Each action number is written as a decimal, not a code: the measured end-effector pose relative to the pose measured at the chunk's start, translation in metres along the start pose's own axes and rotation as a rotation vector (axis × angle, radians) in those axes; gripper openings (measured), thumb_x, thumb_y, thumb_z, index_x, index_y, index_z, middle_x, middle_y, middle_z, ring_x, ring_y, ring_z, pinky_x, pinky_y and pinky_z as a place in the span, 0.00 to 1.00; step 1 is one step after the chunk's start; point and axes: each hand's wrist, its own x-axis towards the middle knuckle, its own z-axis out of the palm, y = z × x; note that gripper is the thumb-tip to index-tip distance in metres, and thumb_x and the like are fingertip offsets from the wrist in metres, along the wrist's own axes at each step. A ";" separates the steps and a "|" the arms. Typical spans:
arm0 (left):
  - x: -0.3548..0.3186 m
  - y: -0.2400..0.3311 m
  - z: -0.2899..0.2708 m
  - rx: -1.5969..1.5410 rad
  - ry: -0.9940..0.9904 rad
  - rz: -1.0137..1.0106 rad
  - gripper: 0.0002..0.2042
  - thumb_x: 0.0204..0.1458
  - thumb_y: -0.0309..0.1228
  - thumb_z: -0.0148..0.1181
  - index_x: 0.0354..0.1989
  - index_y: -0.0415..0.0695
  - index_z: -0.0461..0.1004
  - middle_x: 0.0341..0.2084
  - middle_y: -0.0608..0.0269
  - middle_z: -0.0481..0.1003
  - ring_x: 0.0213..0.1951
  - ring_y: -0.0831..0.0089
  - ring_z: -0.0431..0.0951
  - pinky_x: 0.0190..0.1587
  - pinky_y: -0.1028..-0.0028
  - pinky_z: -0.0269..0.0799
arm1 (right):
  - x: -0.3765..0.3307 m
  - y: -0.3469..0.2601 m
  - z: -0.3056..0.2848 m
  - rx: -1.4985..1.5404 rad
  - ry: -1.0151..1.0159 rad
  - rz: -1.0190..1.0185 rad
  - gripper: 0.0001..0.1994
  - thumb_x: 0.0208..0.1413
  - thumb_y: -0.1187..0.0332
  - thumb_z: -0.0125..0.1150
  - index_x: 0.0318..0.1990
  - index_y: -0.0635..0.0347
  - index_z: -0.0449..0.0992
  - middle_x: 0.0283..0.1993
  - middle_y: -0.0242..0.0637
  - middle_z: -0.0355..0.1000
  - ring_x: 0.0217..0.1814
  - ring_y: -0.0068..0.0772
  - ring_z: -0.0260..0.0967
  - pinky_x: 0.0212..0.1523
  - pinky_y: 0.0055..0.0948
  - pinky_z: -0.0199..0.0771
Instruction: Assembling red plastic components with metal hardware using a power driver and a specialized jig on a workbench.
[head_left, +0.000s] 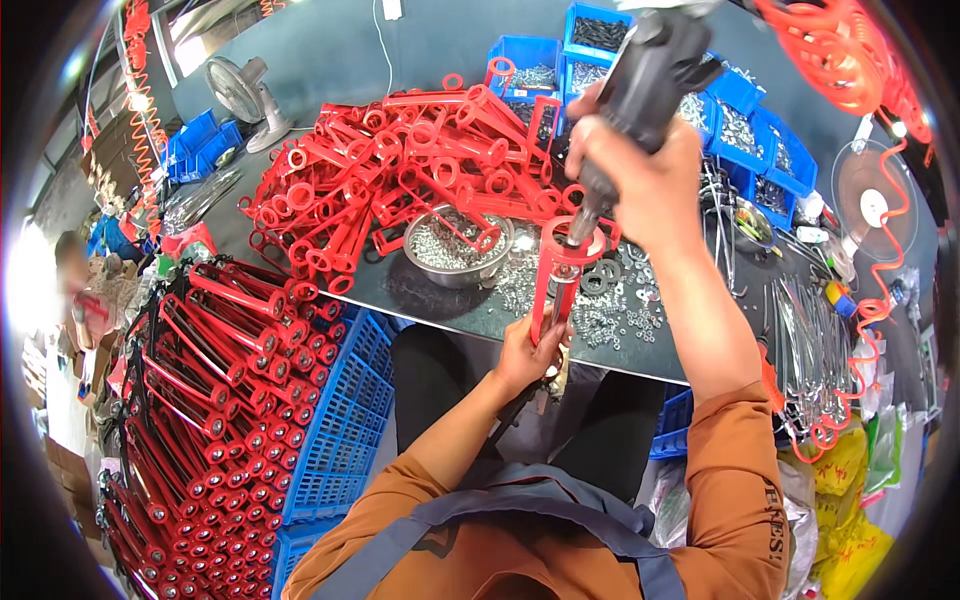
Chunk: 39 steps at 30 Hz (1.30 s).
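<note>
My left hand (530,355) is wrapped round the lower end of a red frame-shaped part (543,285), holding it upright at the table's front edge. My right hand (650,185) grips a black power screwdriver (655,85), tilted with its tip down. The tip points into the ring at the top of the red part; whether it touches a fastener inside cannot be made out. Beside the part lie loose nuts and washers (620,315) on the dark tabletop. A metal bowl (450,277) full of small hardware stands just to the left.
A large heap of red parts (400,150) covers the back left of the table. Blue bins (735,130) of fasteners line the back right. Stacked red parts (220,390) fill a blue crate (340,420) at my left. A coiled red hose (868,300) hangs near metal rods (815,350).
</note>
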 end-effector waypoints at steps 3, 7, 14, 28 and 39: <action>0.002 -0.003 -0.002 0.068 0.004 0.060 0.12 0.57 0.22 0.52 0.49 0.34 0.67 0.28 0.61 0.77 0.26 0.79 0.76 0.25 0.79 0.72 | -0.014 0.014 0.010 -0.083 -0.029 0.068 0.06 0.48 0.78 0.59 0.34 0.63 0.70 0.25 0.32 0.72 0.24 0.20 0.71 0.25 0.22 0.71; 0.001 -0.004 -0.003 0.060 -0.023 0.053 0.13 0.56 0.21 0.53 0.49 0.34 0.66 0.27 0.59 0.77 0.27 0.77 0.77 0.26 0.78 0.73 | -0.014 0.014 0.012 -0.024 -0.006 0.071 0.07 0.46 0.76 0.61 0.33 0.63 0.70 0.24 0.32 0.72 0.23 0.19 0.70 0.25 0.22 0.71; 0.005 0.007 -0.003 0.093 -0.025 0.047 0.11 0.55 0.21 0.54 0.47 0.34 0.69 0.27 0.60 0.77 0.26 0.77 0.77 0.26 0.77 0.73 | -0.011 0.024 0.014 -0.315 -0.079 -0.067 0.08 0.46 0.72 0.62 0.31 0.64 0.70 0.22 0.32 0.71 0.23 0.19 0.70 0.25 0.23 0.70; 0.007 0.020 -0.004 -0.034 -0.064 -0.169 0.06 0.58 0.27 0.52 0.34 0.37 0.71 0.26 0.64 0.75 0.28 0.81 0.74 0.30 0.79 0.69 | -0.134 0.115 -0.245 -1.331 0.365 0.370 0.22 0.34 0.64 0.65 0.34 0.76 0.73 0.37 0.61 0.72 0.41 0.57 0.71 0.45 0.42 0.70; 0.005 0.081 -0.045 -1.118 0.564 -0.019 0.18 0.61 0.47 0.45 0.38 0.42 0.69 0.25 0.67 0.63 0.26 0.76 0.63 0.35 0.72 0.61 | -0.233 0.076 -0.012 -0.015 -0.100 0.654 0.33 0.58 0.56 0.44 0.66 0.69 0.49 0.66 0.49 0.56 0.68 0.43 0.52 0.67 0.36 0.49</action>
